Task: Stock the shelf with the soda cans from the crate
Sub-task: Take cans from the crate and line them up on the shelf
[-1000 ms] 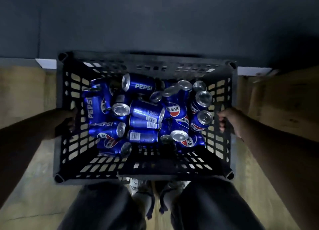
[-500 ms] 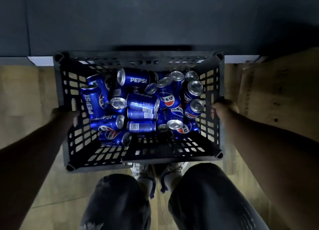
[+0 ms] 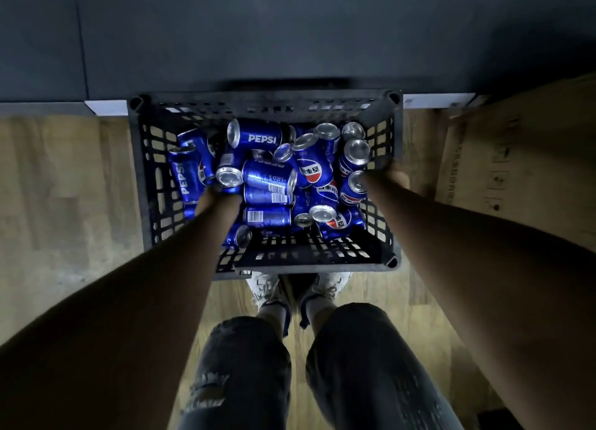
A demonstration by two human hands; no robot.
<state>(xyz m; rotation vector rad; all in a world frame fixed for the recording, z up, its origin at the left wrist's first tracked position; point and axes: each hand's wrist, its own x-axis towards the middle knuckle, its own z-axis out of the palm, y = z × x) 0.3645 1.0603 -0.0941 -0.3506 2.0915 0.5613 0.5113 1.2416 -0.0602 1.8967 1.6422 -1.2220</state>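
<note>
Lift topmost cans [image 3: 269, 178] first from the loose heap inside the crate [image 3: 264, 98], one per hand. Cannot tell either grip: left hand [image 3: 219, 200] down among cans mid-crate, right hand [image 3: 388, 175] at crate's right wall.

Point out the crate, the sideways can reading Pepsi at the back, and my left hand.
crate [image 3: 322, 265]: head view, near rim.
Pepsi can [image 3: 262, 137]: head view, printed side.
left hand [image 3: 219, 200]: head view, knuckles.
</note>
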